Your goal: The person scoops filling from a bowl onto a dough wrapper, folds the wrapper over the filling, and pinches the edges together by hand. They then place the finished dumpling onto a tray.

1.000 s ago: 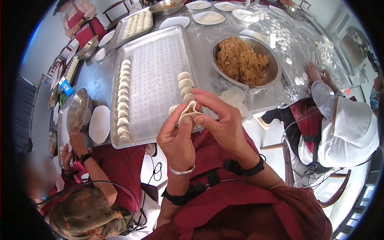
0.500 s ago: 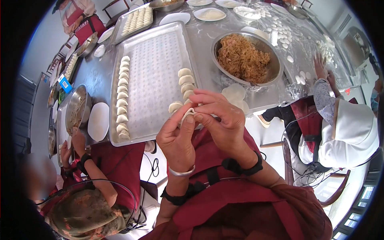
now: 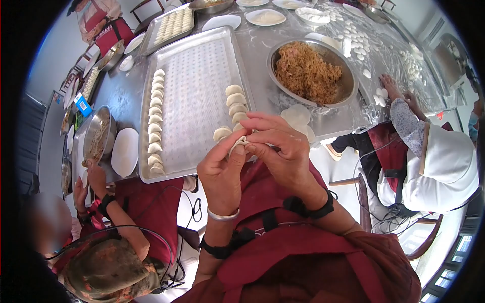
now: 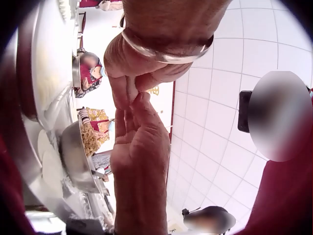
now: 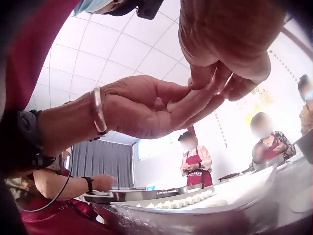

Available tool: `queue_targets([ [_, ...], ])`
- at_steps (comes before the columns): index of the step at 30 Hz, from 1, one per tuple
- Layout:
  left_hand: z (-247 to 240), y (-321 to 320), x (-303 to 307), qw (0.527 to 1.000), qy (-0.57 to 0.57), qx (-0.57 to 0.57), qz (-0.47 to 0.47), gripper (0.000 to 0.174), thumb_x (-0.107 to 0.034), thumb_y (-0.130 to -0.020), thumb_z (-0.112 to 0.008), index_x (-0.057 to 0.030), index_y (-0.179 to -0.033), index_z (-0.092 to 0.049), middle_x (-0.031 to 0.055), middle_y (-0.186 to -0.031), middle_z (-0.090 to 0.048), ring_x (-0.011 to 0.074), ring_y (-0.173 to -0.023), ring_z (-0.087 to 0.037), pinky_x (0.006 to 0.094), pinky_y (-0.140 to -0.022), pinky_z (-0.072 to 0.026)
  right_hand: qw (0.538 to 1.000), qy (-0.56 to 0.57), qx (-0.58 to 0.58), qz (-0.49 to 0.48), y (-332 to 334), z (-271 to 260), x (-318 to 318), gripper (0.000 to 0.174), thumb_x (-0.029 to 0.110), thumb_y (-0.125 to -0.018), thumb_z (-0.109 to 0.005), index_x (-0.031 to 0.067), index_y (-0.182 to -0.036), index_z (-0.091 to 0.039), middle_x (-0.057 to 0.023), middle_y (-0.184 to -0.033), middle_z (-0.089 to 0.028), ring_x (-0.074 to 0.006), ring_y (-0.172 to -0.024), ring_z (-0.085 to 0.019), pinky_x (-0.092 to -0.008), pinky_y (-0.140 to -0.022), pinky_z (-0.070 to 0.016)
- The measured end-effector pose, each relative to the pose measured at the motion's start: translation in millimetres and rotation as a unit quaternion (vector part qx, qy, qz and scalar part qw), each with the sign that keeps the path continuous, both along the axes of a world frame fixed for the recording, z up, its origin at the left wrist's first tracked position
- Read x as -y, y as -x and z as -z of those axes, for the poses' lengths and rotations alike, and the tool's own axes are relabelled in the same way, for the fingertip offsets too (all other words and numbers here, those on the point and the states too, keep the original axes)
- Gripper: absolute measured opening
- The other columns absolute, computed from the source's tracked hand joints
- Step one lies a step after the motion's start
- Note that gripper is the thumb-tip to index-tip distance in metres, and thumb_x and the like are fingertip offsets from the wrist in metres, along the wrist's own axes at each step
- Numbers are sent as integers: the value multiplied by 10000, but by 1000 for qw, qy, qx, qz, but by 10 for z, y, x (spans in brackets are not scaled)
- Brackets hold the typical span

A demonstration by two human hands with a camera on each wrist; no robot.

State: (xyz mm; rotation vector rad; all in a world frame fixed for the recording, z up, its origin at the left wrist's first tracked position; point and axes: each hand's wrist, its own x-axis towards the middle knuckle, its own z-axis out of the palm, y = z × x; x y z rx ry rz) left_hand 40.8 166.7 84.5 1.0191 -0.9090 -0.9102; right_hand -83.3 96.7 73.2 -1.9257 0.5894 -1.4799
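Observation:
A white dumpling [image 3: 239, 143] is held between both hands over the near edge of a large metal tray [image 3: 192, 60]; fingers hide most of it. My left hand [image 3: 222, 174], with a silver bangle at the wrist, pinches it from the left between thumb and fingers. From the right, my right hand [image 3: 285, 156] pinches its edge with thumb and index finger. In the left wrist view a pale strip of dough [image 4: 132, 89] shows between the fingers. Finished dumplings [image 3: 236, 98] lie in a row on the tray just beyond the hands, and one more dumpling [image 3: 221, 133] sits beside my left fingers.
Another dumpling row [image 3: 155, 126] lines the tray's left side. A steel bowl of brown filling [image 3: 308, 73] stands to the right, with round wrappers [image 3: 295, 118] near it. People work on both sides, one in a white cap [image 3: 449, 151]. White dough pieces [image 3: 353, 40] lie farther back.
The wrapper, earlier open with filling visible, is now folded over and pinched at its edge. Both hands have drawn closer together around it.

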Motion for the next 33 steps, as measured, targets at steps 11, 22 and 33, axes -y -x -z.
queue_targets([
  [11, -82, -106, -65, 996, -46, 8, 71, 340, -32, -997, -495, 93, -1312, -516, 178, -1205, -621, 244, -1096, -632, 351, -936, -553, 992, -96, 9, -84, 31, 48, -10, 241, 47, -761, -763, 51, -994, -701, -112, -1217, -660, -307, -1177, -603, -386, -961, -495],
  [22, -84, -324, -14, 959, -52, 240, 142, 416, 9, -951, -536, 102, -1353, -476, 166, -1252, -607, 190, -1131, -597, 301, -943, -512, 996, 15, -86, -36, 74, -42, 4, 174, 45, -735, -770, 32, -904, -727, -125, -1186, -681, -333, -1205, -581, -396, -936, -498],
  [33, -18, -8, -51, 994, -9, -80, 77, 461, -35, -936, -607, 89, -1357, -464, 202, -1294, -562, 272, -1155, -597, 390, -955, -546, 988, -132, 62, -40, 49, -27, -49, 149, 22, -815, -726, 24, -958, -685, -151, -1174, -676, -275, -1145, -622, -358, -951, -494],
])
